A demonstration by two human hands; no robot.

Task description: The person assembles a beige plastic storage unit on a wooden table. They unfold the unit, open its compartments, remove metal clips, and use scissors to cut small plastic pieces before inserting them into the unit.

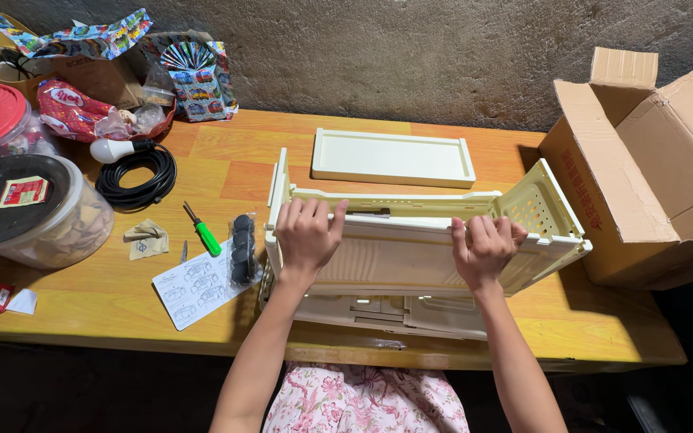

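Her left hand (308, 232) lay curled over the top edge of the cream plastic crate (411, 248), fingers folded across the rim and thumb behind, and the right hand (484, 248) clamped the same rim further along in the same way, so both were closed on the near wall. The crate sat at the table's (443, 144) near middle, right in front of her, half unfolded: the perforated end panel (541, 210) beyond her right hand leaned outward, the other end panel (278, 188) beside her left hand stood nearly upright, and a flat base section (387, 309) showed under her wrists. I took it that she was swinging the side wall up to lock into the ends; that seemed to call for even pressure from both hands and for the leaning panel to come square before anything would click. A matching lid (393, 157) lay flat just past her fingers, apart from the crate. Left of her left hand were a bag of black wheels (242, 248), an instruction sheet (198, 285) and a green screwdriver (204, 232), all close. Right of her right hand an open carton (651, 168) crowded the leaning panel, leaving little room there; the crate's base reached almost to the table's near edge.
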